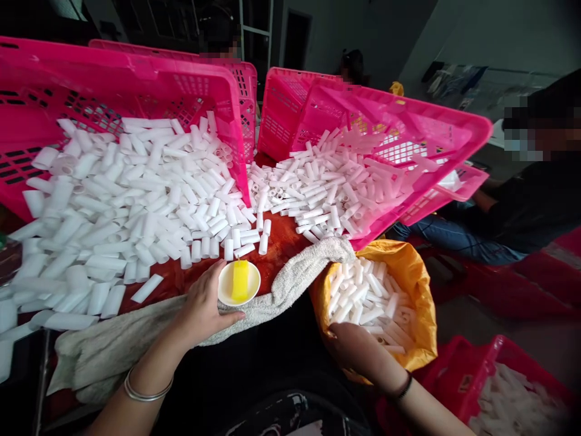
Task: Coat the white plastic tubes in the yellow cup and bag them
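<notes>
My left hand is curved round the near-left side of a small round white dish, thumb in front and fingers behind. On the dish stands a yellow block. Behind it, short white plastic tubes lie in a large heap, a few upright at its front edge. My right hand is at the near rim of an orange woven bag filled with thinner white tubes. Its fingers look curled, but their tips and anything in them are hidden.
Pink crates lie tipped at the left and right, spilling tubes onto the red-brown surface. A rolled grey towel runs along the near edge. At lower right is another pink crate with white pieces. A person sits at the right.
</notes>
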The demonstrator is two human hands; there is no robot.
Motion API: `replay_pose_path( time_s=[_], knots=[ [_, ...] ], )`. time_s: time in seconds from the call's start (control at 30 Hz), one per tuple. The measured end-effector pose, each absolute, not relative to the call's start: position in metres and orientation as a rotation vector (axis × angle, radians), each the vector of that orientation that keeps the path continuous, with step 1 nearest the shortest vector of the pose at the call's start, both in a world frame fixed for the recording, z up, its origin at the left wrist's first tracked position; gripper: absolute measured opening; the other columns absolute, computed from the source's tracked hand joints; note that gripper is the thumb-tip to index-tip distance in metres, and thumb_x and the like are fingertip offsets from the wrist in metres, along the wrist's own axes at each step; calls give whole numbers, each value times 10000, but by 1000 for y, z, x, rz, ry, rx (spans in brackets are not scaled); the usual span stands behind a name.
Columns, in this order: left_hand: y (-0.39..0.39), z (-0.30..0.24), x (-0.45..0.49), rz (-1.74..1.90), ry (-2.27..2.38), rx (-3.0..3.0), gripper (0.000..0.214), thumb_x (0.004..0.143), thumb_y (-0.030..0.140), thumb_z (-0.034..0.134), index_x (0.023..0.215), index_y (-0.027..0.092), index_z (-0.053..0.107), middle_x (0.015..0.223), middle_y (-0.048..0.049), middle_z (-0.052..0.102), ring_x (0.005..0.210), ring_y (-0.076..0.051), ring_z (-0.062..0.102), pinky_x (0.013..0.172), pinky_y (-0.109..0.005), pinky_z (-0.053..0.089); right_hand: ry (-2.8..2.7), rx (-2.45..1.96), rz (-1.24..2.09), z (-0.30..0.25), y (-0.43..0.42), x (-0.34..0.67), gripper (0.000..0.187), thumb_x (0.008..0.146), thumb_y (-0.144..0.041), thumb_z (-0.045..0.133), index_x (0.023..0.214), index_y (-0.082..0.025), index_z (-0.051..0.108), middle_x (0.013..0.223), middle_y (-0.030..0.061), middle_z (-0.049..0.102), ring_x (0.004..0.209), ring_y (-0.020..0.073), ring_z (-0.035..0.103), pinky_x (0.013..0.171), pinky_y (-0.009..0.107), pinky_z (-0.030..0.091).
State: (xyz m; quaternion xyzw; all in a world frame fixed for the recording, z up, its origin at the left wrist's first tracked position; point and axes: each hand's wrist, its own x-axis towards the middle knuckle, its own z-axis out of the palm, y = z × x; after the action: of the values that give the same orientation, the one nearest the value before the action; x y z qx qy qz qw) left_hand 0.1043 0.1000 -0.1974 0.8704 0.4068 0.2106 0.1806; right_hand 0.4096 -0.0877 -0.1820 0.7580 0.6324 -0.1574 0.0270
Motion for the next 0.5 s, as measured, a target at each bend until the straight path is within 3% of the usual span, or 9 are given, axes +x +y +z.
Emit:
replay_pose_path(
  time_s=[0.07, 0.13, 0.27, 0.33, 0.5],
  knots=[
    [98, -193, 104, 598, 1139, 2428, 1122, 681, 478, 822, 1543, 208, 158, 1549, -220, 369, 1416, -419, 389, 1131, -601, 368, 2000, 2328, -476, -153, -64, 402, 172, 925, -172, 579, 1009, -117, 719, 834, 124, 732, 753, 246, 712, 685, 346, 558],
    [97, -190, 104, 592, 1125, 2385, 1106, 679, 431, 830, 1542, 229, 170, 1542, -200, 393, 1408, -405, 408, 1134, -591, 367, 2227, 2323, -435, -124, -32, 389, 304, 959, -236, 552, 1221, -115, 649, 996, 141, 727, 864, 244, 714, 781, 352, 564],
    [96, -188, 105, 628, 1104, 2291, 1066, 679, 369, 829, 1536, 249, 207, 1537, -175, 416, 1398, -391, 429, 1133, -585, 365, 2788, 1921, -135, -84, 39, 343, 428, 980, -193, 496, 1404, -135, 519, 1280, 181, 619, 1067, 252, 657, 923, 379, 534],
    [97, -189, 105, 665, 1101, 2256, 1051, 676, 343, 828, 1530, 244, 223, 1535, -175, 419, 1397, -387, 429, 1131, -580, 368, 2752, 1679, -13, -75, 69, 317, 408, 974, -133, 465, 1371, -149, 555, 1219, 175, 650, 1031, 277, 665, 871, 409, 546],
    [100, -192, 108, 683, 1159, 2189, 1056, 625, 358, 866, 1493, 218, 282, 1512, -190, 446, 1371, -402, 452, 1118, -599, 371, 2441, 1450, 4, -68, 107, 272, 292, 943, -47, 433, 1053, -52, 703, 1036, 201, 711, 1004, 310, 678, 803, 389, 550]
  ],
)
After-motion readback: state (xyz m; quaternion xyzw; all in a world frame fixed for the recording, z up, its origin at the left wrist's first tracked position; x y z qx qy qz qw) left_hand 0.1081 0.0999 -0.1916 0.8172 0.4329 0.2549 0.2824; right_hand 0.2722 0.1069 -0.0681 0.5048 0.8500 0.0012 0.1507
